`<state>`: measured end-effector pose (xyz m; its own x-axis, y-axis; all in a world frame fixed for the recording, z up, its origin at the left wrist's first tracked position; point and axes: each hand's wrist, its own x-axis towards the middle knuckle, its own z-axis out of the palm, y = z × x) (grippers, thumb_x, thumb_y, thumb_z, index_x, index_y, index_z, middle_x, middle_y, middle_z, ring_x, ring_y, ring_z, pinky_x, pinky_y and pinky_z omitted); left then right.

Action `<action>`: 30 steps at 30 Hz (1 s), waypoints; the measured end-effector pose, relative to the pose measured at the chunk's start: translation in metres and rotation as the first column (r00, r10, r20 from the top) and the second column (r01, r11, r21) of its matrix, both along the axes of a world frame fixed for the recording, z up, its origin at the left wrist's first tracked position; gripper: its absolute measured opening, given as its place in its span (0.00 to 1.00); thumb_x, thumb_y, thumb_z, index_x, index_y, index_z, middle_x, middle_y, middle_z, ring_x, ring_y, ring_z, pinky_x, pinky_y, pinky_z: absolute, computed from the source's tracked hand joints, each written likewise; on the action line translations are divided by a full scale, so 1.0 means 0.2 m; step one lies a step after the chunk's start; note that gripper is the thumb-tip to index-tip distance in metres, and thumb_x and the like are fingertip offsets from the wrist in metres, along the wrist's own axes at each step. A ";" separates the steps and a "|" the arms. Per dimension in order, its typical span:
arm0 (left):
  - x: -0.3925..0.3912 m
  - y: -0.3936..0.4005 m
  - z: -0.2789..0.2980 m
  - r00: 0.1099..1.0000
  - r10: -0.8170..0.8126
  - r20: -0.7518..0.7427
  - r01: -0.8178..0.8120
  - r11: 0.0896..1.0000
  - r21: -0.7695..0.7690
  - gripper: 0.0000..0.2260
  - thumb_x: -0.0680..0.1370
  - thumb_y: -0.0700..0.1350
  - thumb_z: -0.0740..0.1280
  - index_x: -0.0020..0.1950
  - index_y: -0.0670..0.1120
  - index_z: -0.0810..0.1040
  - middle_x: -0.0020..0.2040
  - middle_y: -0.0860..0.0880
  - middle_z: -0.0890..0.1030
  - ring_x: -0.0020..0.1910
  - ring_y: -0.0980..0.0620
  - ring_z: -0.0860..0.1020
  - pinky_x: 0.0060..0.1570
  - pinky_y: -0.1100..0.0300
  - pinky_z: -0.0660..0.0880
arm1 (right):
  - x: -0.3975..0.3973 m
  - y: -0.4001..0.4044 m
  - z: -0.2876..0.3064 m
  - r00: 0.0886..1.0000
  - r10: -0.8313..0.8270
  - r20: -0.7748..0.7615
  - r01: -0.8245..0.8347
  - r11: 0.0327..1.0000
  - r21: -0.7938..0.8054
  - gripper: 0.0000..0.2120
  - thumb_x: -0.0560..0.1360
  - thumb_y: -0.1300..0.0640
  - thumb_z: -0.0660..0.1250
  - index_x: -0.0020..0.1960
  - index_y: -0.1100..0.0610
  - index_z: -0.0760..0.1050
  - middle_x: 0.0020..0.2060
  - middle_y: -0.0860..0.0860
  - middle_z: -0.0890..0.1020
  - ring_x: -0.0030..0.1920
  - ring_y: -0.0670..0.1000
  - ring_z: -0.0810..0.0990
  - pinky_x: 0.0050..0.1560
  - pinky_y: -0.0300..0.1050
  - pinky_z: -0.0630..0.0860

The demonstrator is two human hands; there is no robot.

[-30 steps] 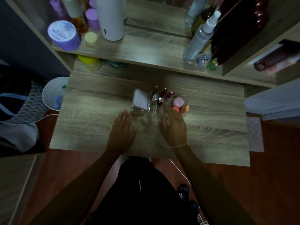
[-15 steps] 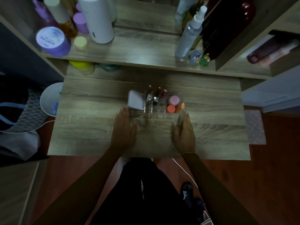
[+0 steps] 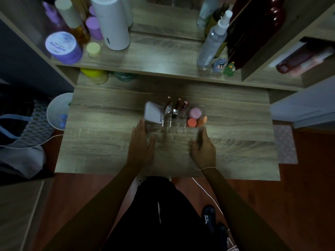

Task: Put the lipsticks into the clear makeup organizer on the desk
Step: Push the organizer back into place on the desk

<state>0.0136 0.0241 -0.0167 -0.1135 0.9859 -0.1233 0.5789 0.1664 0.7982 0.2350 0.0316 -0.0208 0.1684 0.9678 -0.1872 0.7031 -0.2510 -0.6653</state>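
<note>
The clear makeup organizer (image 3: 174, 130) stands mid-desk. Several lipsticks (image 3: 178, 106) stand upright in its middle slots. A white compact (image 3: 153, 114) leans in its left compartment, and pink and orange sponges (image 3: 195, 117) fill the right one. My left hand (image 3: 141, 145) presses flat against the organizer's left side. My right hand (image 3: 204, 149) holds its right front corner, fingers against the wall. Both hands clasp the organizer between them.
A raised shelf (image 3: 154, 58) behind the desk carries a purple jar (image 3: 62, 47), a white cylinder (image 3: 112, 22), a spray bottle (image 3: 213, 40) and small figurines (image 3: 224, 67). A white bin (image 3: 58, 111) stands left of the desk. My legs are below the front edge.
My right hand moved from the organizer's front middle to its right side. The view shifted slightly. The left hand stayed on the left side.
</note>
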 end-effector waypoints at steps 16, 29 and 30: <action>-0.13 0.02 -0.07 0.846 -0.315 -0.430 0.283 0.949 -0.139 0.36 0.77 0.58 0.50 0.75 0.36 0.46 0.77 0.35 0.51 0.76 0.41 0.50 0.74 0.41 0.47 | 0.05 0.15 -0.07 0.984 0.075 0.160 -0.075 0.997 -0.008 0.29 0.78 0.48 0.62 0.75 0.55 0.56 0.70 0.61 0.70 0.71 0.65 0.65 0.75 0.60 0.56; -0.04 0.09 -0.09 0.906 -0.307 -0.292 0.300 0.951 -0.071 0.30 0.79 0.51 0.58 0.76 0.40 0.51 0.76 0.38 0.58 0.75 0.43 0.56 0.74 0.41 0.52 | 0.20 0.16 -0.11 0.981 -0.045 0.188 0.020 0.991 0.133 0.20 0.75 0.56 0.68 0.66 0.57 0.73 0.60 0.63 0.79 0.66 0.60 0.73 0.69 0.60 0.66; -0.02 0.10 -0.09 0.905 -0.312 -0.290 0.305 0.950 -0.069 0.30 0.79 0.51 0.59 0.76 0.40 0.51 0.76 0.38 0.59 0.75 0.43 0.57 0.74 0.41 0.52 | 0.23 0.16 -0.12 0.982 -0.056 0.179 0.035 0.992 0.121 0.20 0.75 0.55 0.68 0.66 0.56 0.73 0.60 0.63 0.79 0.65 0.60 0.73 0.67 0.57 0.69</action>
